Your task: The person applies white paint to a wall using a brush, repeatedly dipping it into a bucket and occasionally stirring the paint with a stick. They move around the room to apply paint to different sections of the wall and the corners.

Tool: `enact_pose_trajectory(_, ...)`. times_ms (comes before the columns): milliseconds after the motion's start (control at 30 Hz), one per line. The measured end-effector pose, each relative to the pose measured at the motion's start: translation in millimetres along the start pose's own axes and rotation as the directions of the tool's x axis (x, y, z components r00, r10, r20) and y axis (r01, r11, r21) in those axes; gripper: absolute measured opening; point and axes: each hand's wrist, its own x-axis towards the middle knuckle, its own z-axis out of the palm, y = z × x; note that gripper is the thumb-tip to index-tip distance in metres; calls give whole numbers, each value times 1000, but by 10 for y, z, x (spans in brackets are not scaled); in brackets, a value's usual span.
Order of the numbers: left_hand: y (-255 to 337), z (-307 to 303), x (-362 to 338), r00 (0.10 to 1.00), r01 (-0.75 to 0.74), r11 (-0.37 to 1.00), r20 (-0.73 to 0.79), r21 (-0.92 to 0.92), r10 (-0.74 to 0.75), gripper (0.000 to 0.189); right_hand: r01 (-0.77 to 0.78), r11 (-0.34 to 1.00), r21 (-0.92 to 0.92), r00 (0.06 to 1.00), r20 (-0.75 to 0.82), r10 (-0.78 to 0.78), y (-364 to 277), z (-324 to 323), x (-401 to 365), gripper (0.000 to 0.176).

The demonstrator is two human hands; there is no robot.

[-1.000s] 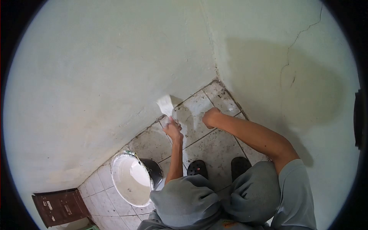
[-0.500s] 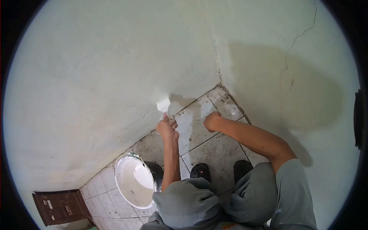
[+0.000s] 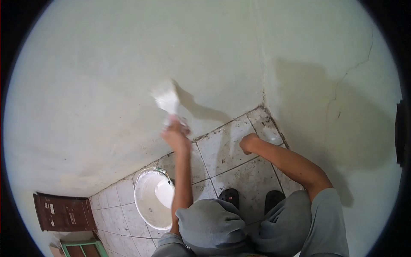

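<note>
My left hand (image 3: 176, 133) is closed round the handle of a white-coated paintbrush (image 3: 166, 97). The brush is against or very near the pale wall (image 3: 107, 85), bristles pointing up and left; motion blurs it, so contact is hard to judge. Its shadow falls on the wall to the right. Over the tiled floor, my right hand (image 3: 248, 143) is curled into a fist with nothing showing in it. Below and left of my left hand stands a bucket (image 3: 136, 188) holding white paint (image 3: 164, 192); my left forearm overlaps its right side.
Dirty floor tiles (image 3: 233, 175) run to the room corner, where a second wall (image 3: 308, 43) carries a thin crack. My dark clogs (image 3: 229, 196) stand below my fists. A brown panel (image 3: 64, 212) and a green-framed object (image 3: 83, 248) are at lower left.
My left hand has moved the brush up and left along the wall. The view has shifted, so the corner and bucket sit further right. My right hand stays curled.
</note>
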Motion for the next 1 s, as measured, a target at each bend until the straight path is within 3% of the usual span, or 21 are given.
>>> enact_pose_trajectory(33, -290, -90, -119, 996, 94, 995, 7, -25, -93, 16, -3, 1000, 4, 1000, 19, 3, 7, 16, 14, 30)
enact_pose_trajectory(67, -615, -207, -236, 980, 173, 978, -114, 112, -160, 19, -8, 1000, 4, 999, 35, 8, 21, 25, 35, 31)
enact_pose_trajectory(100, -927, -375, -334, 968, 236, 949, -135, 208, -211, 25, -17, 1000, 2, 999, 47, 17, 42, 16, 42, 32)
enact_pose_trajectory(133, -1184, -566, -437, 943, 333, 931, -56, 147, -328, 21, -23, 1000, 6, 999, 35, 22, 39, 22, 21, 31)
enact_pose_trajectory(200, -1778, -909, -520, 795, 603, 794, -129, 76, -592, 18, -43, 999, 15, 999, -3, 43, 35, 46, -50, 29)
enact_pose_trajectory(267, -1767, -991, -523, 689, 716, 698, -150, -12, -709, 15, -38, 999, 32, 999, -29, 39, 44, 123, 12, 29)
enact_pose_trajectory(367, -1074, -721, -382, 794, 593, 804, -127, -49, -594, 7, -9, 1000, -11, 1000, 10, 9, 32, 88, -7, 31)
enact_pose_trajectory(400, -1027, -802, -165, 782, 604, 786, -97, -130, -616, 12, 17, 999, -31, 1000, 10, -17, 35, 96, 15, 33)
enact_pose_trajectory(500, 15, -586, -12, 840, 543, 831, 94, -123, -535, 12, 5, 1000, -30, 1000, 3, -5, 19, 29, 8, 34)
enact_pose_trajectory(567, 847, -339, 1, 939, 340, 939, 30, 58, -342, 11, -6, 999, -33, 1000, -13, 6, 39, 43, 142, 35)
enact_pose_trajectory(633, 1683, -191, 78, 976, 138, 979, 147, 152, -161, 17, -3, 999, -35, 1000, -29, 2, 31, 33, 215, 35)
enact_pose_trajectory(667, 2096, -105, 89, 975, 31, 983, 211, 180, -69, 19, 7, 999, -38, 999, -39, -8, 20, -3, 194, 35)
enact_pose_trajectory(733, 2804, 225, 57, 986, -159, 970, 80, 181, 147, 20, 25, 999, -47, 999, -30, -26, -32, -33, 223, 35)
enact_pose_trajectory(833, 3532, 265, 351, 869, -227, 974, 446, -26, 214, 26, 44, 997, -65, 999, 3, -44, -115, -77, 281, 35)
enact_pose_trajectory(933, 3624, 231, 497, 784, -182, 978, 585, -106, 209, 26, 67, 996, -59, 998, -2, -67, -156, -104, 219, 34)
enact_pose_trajectory(1000, 3152, 249, 379, 963, -213, 977, 166, -20, 213, 21, 84, 995, -51, 996, -2, -84, -158, -84, 168, 34)
